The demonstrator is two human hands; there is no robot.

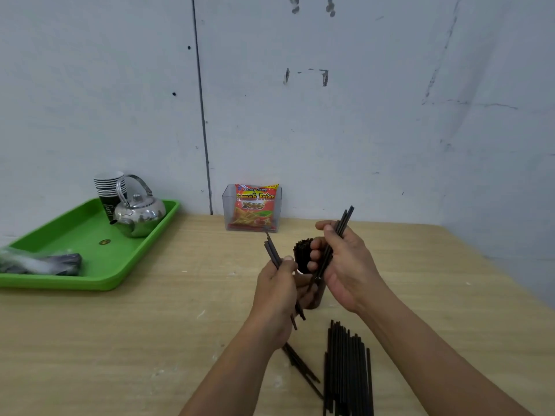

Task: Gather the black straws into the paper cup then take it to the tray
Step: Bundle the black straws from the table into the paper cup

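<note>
Both hands are up at the cup, each gripping a few straws!

Your left hand (276,286) is curled round a small bunch of black straws (272,250) that lean away to the left. Your right hand (345,265) pinches a few more, angled up to the right. The paper cup (316,299) stands between your hands, mostly hidden, with a bundle upright inside it. A loose pile (348,370) lies on the table (150,340) close to you. The green tray (81,235) sits well apart at far left, carrying a kettle (139,214) and stacked cups (107,187).
</note>
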